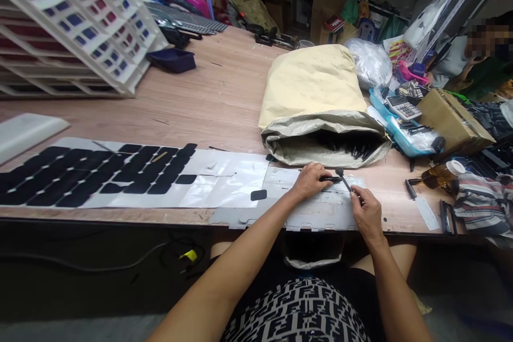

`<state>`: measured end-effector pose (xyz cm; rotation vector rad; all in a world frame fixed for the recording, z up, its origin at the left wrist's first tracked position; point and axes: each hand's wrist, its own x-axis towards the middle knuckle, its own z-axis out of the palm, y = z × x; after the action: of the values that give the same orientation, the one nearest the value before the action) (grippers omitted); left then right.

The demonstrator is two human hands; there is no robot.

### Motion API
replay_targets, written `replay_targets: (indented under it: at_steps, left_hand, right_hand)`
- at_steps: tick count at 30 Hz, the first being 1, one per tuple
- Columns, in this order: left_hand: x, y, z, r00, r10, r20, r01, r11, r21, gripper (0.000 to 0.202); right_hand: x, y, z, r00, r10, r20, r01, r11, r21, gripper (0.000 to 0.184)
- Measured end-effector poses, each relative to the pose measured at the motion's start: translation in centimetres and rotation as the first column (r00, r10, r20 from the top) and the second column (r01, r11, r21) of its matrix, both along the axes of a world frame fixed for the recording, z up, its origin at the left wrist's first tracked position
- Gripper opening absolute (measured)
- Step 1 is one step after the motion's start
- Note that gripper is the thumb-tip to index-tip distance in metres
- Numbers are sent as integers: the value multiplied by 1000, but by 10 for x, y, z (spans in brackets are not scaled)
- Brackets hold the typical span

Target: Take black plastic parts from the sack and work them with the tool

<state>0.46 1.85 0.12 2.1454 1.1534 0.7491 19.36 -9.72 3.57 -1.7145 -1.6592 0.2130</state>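
Observation:
My left hand (310, 179) is closed on a small black elongated piece (332, 178), low over a grey-white board at the table's front edge. In my right hand (366, 210) is a thin dark tool with a rounded head (343, 177), its head just beside the black piece; whether the two touch I cannot tell. Behind both hands lies a cream woven sack (312, 80), its mouth facing me, with several black pieces (358, 148) inside. Left of my hands, a white backing sheet (216, 171) carries rows of flat black rounded pads (136, 171).
A white plastic crate (132, 72) stands at the left, near a dark blue tray (174, 60). On the right are blue baskets (412, 141), a calculator (403, 107), a cardboard box (452, 120), an amber bottle (441, 175) and striped cloth (481, 203). Another person (452, 67) sits at far right.

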Motion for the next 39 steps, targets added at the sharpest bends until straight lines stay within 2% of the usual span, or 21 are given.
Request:
replay_targets:
  at_steps: [3,7,12,17,20,24,26,28,31,33,36,39]
  left_hand:
    - [0,0,0,1000,1,3,-1,1000,-8,18]
    - [0,-2,2,1000,-3,7,3,1000,-9,17]
    - [0,-2,3,1000,0,7,0,1000,-2,15]
    - [-4,-6,10,999,-40,19,40,999,-8,14]
    - [-11,-28,21,983,-175,57,173,984,36,14]
    - [-22,-80,27,901,-428,65,420,901,105,13]
    - [-24,-102,24,881,-473,-2,469,873,133,14]
    - [-24,-116,18,881,-458,-116,472,865,170,13]
    - [-20,-123,12,870,-418,-261,473,858,202,13]
    - [-19,-125,11,858,-420,-295,485,852,197,18]
    - [-21,-128,13,858,-435,-274,488,856,171,26]
    - [-26,-121,18,866,-475,-157,493,864,106,19]
  right_hand:
    - [14,13,0,985,-126,121,120,991,59,27]
    - [27,28,-9,916,-251,312,232,968,98,27]
    - [27,30,-21,853,-279,442,250,960,124,25]
    - [23,27,-20,833,-275,481,252,961,113,23]
    - [22,27,-18,821,-281,497,254,959,124,22]
    - [22,27,-19,815,-281,507,252,959,127,22]
    - [22,27,-20,813,-280,510,257,959,116,22]
    - [22,27,-20,812,-280,511,263,959,108,22]
    - [22,26,-20,810,-283,514,267,958,107,22]
    - [22,26,-21,808,-284,517,266,958,110,22]
    - [22,26,-22,808,-283,516,263,958,113,22]
    - [21,26,-22,803,-286,522,272,957,105,23]
